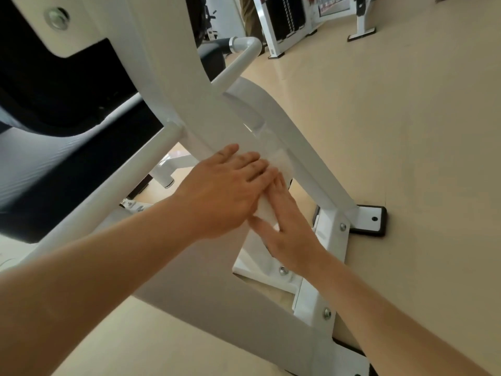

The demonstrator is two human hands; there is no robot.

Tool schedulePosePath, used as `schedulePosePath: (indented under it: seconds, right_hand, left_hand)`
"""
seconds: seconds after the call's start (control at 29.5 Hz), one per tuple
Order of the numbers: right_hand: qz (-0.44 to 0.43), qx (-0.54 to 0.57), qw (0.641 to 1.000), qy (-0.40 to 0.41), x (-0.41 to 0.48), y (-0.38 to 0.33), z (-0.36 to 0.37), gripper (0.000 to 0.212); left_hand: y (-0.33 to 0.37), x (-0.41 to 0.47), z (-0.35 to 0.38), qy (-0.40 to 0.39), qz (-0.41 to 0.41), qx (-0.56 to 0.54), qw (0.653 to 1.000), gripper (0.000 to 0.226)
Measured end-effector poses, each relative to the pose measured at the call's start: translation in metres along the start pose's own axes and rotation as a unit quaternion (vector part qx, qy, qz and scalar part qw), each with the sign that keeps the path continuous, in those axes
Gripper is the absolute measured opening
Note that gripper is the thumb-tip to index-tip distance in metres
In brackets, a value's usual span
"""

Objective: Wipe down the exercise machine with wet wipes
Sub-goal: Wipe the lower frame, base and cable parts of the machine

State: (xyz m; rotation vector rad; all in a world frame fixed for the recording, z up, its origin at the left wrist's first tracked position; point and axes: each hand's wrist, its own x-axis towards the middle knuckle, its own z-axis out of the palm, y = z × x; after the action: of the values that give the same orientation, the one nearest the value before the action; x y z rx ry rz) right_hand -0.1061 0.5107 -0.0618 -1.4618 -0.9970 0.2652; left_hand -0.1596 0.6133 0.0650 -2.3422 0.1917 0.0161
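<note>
A white exercise machine (168, 85) with a slanted frame beam fills the left and middle of the head view. My left hand (222, 188) lies flat on the beam with straight fingers. My right hand (287, 229) is flat beside and partly under it, fingers straight. Both press a white wet wipe (282, 164) against the beam; the wipe shows past the fingertips and between the hands.
A dark padded seat (40, 164) is at the left. The machine's bolted base and black foot plate (371, 221) sit on the beige floor (406, 131) at the right. Other white machines (284, 23) stand at the far back.
</note>
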Motion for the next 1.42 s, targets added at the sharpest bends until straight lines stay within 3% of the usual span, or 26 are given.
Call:
schedulePosePath:
  seconds: [0.07,0.14,0.2,0.34,0.54,0.71,0.81,0.95,0.98,1.12,1.22,1.35,1.42]
  right_hand:
    - [0.054,0.148,0.987,0.026,0.002,-0.009,-0.009,0.055]
    - [0.090,0.225,0.964,0.108,0.012,-0.016,-0.014,0.040]
    - [0.095,0.161,0.969,0.161,0.029,-0.025,-0.013,0.033]
    - [0.052,-0.045,0.991,0.114,0.062,-0.042,0.011,0.055]
    - [-0.021,-0.158,0.981,0.107,0.051,-0.002,0.019,0.075]
    - [0.065,-0.190,0.976,0.087,0.037,0.014,0.012,0.103]
    - [0.002,-0.228,0.972,0.049,0.069,-0.026,0.019,0.096]
    - [-0.072,-0.187,0.974,0.102,0.085,-0.035,0.025,0.074]
    - [-0.059,-0.174,0.976,0.116,0.079,-0.025,0.023,0.075]
    - [0.132,-0.116,0.978,0.110,0.061,0.000,0.013,0.105]
    - [0.087,-0.124,0.981,0.123,0.068,-0.012,0.016,0.110]
    - [-0.009,-0.188,0.980,0.072,0.060,-0.029,0.012,0.087]
    - [0.017,-0.201,0.979,0.029,0.054,-0.017,0.002,0.088]
  left_hand:
    - [-0.008,-0.002,0.004,-0.001,0.004,0.027,1.000,0.055]
    - [-0.013,-0.006,0.002,0.007,-0.003,0.037,0.999,0.053]
    - [-0.015,-0.010,-0.003,0.017,-0.016,0.032,0.999,0.052]
    - [-0.025,-0.022,-0.014,0.049,-0.032,0.023,0.998,0.049]
    - [-0.027,-0.033,-0.020,0.033,-0.045,-0.003,0.998,0.050]
    - [-0.036,-0.039,-0.040,0.032,-0.130,0.002,0.991,0.054]
    - [-0.029,-0.023,-0.042,0.060,-0.089,0.009,0.994,0.042]
    - [-0.056,0.006,-0.047,0.057,-0.069,-0.025,0.996,0.039]
    - [-0.066,0.011,-0.046,0.045,-0.047,-0.028,0.998,0.038]
    - [-0.063,0.031,-0.035,-0.036,0.071,0.080,0.994,0.031]
    - [-0.055,0.044,-0.026,-0.053,0.068,0.046,0.995,0.025]
    - [-0.061,0.057,-0.017,0.001,0.072,-0.050,0.996,0.018]
    - [-0.055,0.060,-0.017,-0.010,0.130,-0.063,0.989,0.005]
